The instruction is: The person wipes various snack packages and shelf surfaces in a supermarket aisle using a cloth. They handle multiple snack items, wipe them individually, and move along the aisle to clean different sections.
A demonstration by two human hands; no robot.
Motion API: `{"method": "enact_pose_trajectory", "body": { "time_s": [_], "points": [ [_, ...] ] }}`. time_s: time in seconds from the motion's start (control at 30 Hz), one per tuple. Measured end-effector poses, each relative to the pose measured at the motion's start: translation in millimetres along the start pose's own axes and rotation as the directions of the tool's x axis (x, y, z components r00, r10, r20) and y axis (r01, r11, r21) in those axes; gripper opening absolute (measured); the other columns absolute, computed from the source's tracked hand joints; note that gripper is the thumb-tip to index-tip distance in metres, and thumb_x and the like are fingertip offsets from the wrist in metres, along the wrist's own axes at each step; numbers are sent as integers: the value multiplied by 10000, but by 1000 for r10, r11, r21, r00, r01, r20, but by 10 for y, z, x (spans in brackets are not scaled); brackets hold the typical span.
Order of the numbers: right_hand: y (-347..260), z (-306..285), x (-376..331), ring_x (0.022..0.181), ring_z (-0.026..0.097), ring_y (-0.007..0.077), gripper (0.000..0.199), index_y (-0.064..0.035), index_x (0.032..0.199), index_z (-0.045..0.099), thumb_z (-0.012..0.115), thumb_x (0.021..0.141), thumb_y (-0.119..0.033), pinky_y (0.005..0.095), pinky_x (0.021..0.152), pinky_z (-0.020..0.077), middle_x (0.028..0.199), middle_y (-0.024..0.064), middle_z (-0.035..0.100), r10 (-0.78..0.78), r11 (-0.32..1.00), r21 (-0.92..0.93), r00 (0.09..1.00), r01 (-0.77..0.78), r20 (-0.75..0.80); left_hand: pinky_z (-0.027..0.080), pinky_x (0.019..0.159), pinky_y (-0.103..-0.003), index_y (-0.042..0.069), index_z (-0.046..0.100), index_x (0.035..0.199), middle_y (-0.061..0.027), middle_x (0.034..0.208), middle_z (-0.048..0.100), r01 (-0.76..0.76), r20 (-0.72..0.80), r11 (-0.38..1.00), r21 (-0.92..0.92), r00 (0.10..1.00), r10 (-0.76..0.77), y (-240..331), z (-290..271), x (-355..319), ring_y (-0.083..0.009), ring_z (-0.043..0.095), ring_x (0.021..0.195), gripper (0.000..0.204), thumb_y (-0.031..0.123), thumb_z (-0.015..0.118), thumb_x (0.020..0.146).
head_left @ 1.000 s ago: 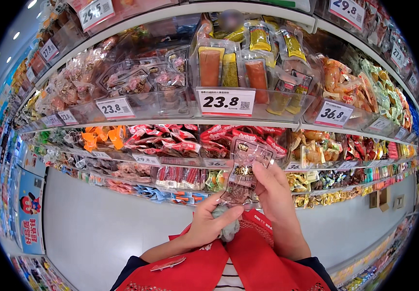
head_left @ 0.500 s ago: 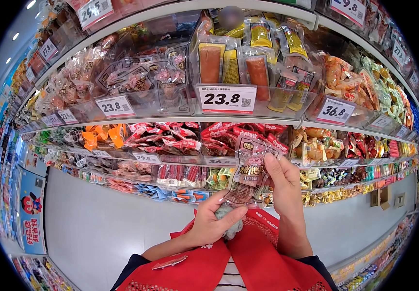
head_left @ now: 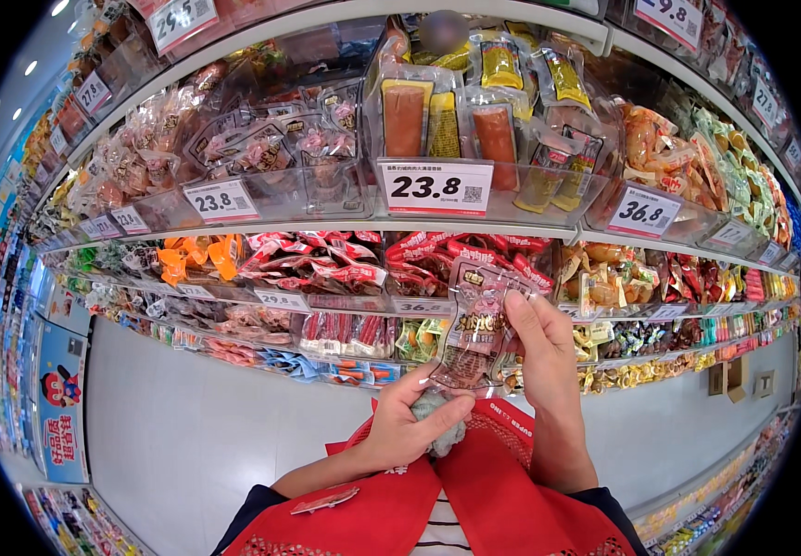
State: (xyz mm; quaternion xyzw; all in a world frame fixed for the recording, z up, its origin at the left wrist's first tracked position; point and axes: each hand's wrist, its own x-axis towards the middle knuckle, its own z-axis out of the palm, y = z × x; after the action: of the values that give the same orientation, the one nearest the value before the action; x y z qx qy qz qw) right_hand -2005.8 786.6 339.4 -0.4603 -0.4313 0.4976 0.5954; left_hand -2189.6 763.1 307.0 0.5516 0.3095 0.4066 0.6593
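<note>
In front of my chest I hold a clear vacuum-sealed snack packet (head_left: pixel 474 347) upright, with brown food and printing showing through. My right hand (head_left: pixel 550 375) is closed on its right edge, the thumb pressed across the front. Below it, my left hand (head_left: pixel 407 422) is closed around a crumpled grey-green cloth (head_left: pixel 445 437). Its fingertips meet the lower left corner of the packet; whether they pinch it too I cannot tell. The fingers behind the packet are hidden.
A shelf bin (head_left: pixel 521 206) of large sausage packs rises ahead, behind a price tag (head_left: pixel 435 188). Lower tiers hold red packets (head_left: pixel 312 264) and orange ones (head_left: pixel 198 258). An open cardboard box (head_left: pixel 727 378) stands on the floor (head_left: pixel 206 408) at right.
</note>
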Motion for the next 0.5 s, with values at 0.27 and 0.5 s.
{"method": "enact_pose_trajectory", "body": {
  "time_s": [0.27,0.5],
  "points": [
    [24,13,-1,703,630,80,344,24,1076,644,479,1070,-278,245,596,531,904,39,683,17,999,28,1000,-17,-2,507,757,-245,-4,633,1153,-27,944,695,34,6,998,-61,999,-34,-32,-33,-25,-69,625,840,252,128,694,948],
    [-74,125,-1,708,559,35,281,-5,1064,678,531,1049,-243,205,626,453,875,-14,669,-27,999,-33,1000,27,0,503,812,-247,-3,644,1205,-39,1034,695,-63,-46,992,108,997,69,0,-29,-51,-62,617,925,309,127,712,934]
  ]
}}
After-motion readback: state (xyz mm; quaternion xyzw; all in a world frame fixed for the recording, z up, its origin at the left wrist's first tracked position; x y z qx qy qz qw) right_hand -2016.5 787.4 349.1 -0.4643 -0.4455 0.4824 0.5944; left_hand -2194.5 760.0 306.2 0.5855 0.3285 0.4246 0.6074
